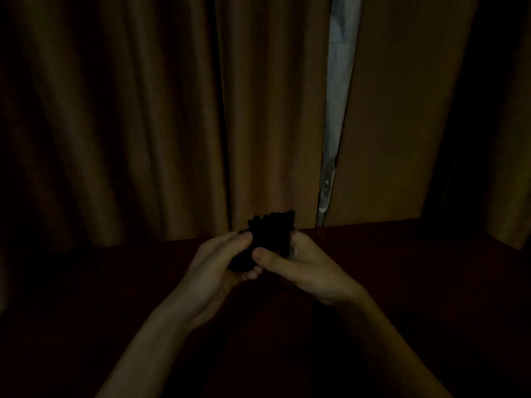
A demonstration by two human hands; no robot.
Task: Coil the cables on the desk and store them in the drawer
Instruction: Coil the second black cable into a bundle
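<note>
The scene is very dark. A bundle of coiled black cable is held between both hands above the dark desk. My left hand cups the bundle from the left and below, fingers curled round it. My right hand grips it from the right, thumb pressed across its front. The lower part of the bundle is hidden between the hands. No drawer is visible.
Brown curtains hang right behind the desk's far edge, with a narrow pale gap between them at centre right. The desk surface is too dark to show any other objects.
</note>
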